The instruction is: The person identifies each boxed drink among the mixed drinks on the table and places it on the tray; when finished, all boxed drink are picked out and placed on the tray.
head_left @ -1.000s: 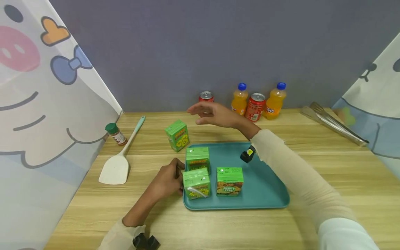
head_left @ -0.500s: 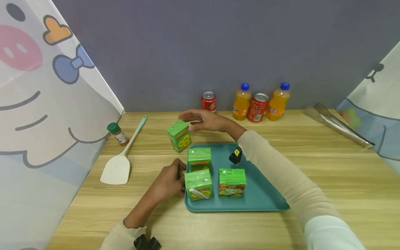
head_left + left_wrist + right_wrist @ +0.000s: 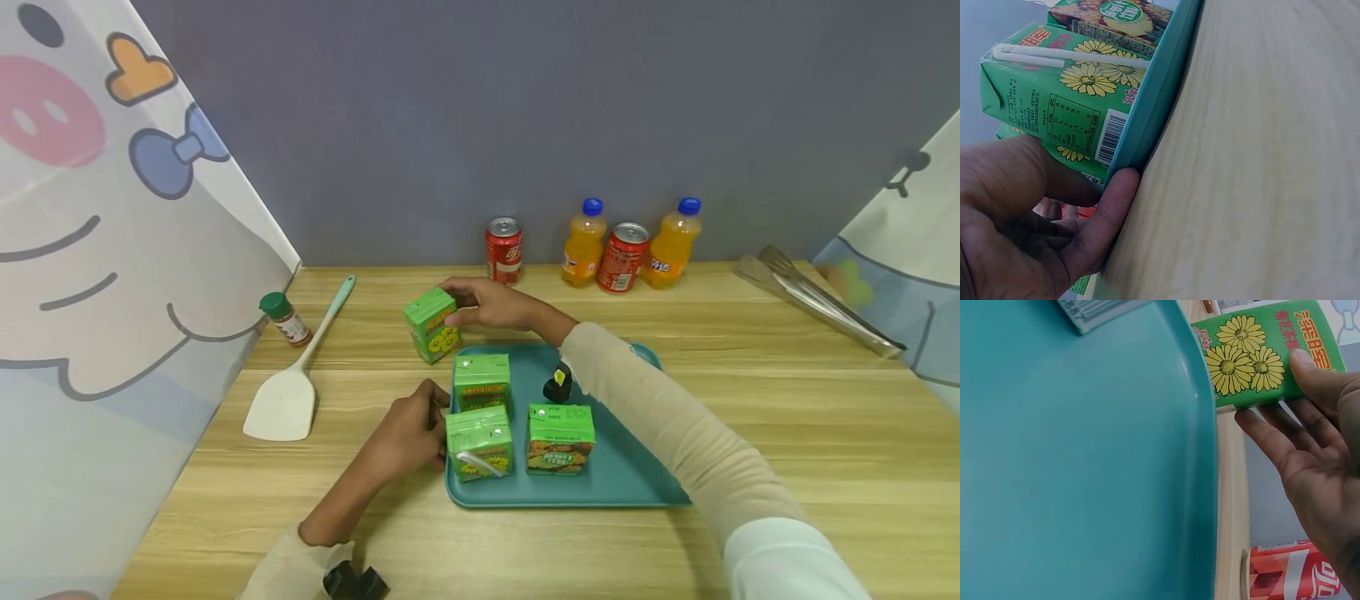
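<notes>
At the tray's far left corner, my right hand [image 3: 497,303] grips a green drink carton [image 3: 430,317] with yellow flowers. The thumb lies on the printed front and the fingers on its side in the right wrist view. My left hand [image 3: 405,432] pinches the left rim of the teal tray [image 3: 630,487]. Inside the tray, two more flower cartons stand along the left side: a rear one [image 3: 482,375] and a front one [image 3: 480,442] with a wrapped straw. A brown-and-green carton [image 3: 559,442] stands to their right.
A red can [image 3: 505,250], two orange drink bottles [image 3: 583,243] and another red can [image 3: 623,258] line the back wall. Metal tongs [image 3: 821,304] lie at right. A white spatula [image 3: 283,404] and a green-capped spice jar [image 3: 286,320] are at left.
My right hand has come down and left from above the table and has taken hold of the carton behind the tray. The left hand stays at the tray rim.
</notes>
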`<state>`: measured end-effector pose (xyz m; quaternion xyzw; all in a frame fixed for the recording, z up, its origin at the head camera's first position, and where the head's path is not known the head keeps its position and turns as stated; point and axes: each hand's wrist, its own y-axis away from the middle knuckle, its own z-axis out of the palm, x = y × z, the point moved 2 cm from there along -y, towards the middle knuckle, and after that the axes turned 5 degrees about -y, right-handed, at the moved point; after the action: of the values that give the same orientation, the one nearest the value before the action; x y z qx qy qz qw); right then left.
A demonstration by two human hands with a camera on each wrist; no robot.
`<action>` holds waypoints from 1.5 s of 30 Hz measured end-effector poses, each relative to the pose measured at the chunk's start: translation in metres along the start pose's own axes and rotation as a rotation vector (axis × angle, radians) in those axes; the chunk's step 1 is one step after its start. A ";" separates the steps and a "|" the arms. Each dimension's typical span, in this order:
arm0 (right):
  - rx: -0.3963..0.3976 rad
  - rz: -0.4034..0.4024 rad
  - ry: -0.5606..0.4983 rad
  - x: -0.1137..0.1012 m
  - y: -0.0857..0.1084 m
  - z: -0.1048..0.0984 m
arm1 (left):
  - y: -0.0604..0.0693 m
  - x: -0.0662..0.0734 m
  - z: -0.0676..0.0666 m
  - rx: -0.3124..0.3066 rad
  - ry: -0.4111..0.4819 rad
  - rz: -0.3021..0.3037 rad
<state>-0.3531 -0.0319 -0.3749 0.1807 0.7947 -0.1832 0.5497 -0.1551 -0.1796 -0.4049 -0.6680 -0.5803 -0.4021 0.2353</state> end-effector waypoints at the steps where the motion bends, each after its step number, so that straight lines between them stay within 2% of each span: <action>1: 0.007 -0.006 0.007 0.000 0.000 0.000 | 0.000 0.000 0.000 0.000 0.000 0.000; 8: 0.086 -0.042 0.063 0.001 0.002 -0.004 | 0.000 0.001 0.001 -0.011 0.004 0.006; 18: 0.187 -0.039 0.126 -0.018 0.013 -0.017 | 0.000 0.003 0.000 -0.004 0.000 -0.001; 28: 0.223 -0.012 0.158 -0.024 0.033 -0.024 | 0.000 0.000 0.001 -0.001 0.014 -0.010; 37: 0.276 0.014 0.241 -0.031 0.052 -0.029 | -0.001 0.001 0.001 -0.001 0.007 -0.003; 45: 0.308 0.008 0.278 -0.036 0.068 -0.030 | 0.001 0.001 0.001 0.004 -0.005 -0.009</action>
<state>-0.3320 0.0389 -0.3380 0.2894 0.8247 -0.2738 0.4013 -0.1539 -0.1786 -0.4048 -0.6660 -0.5846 -0.4004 0.2332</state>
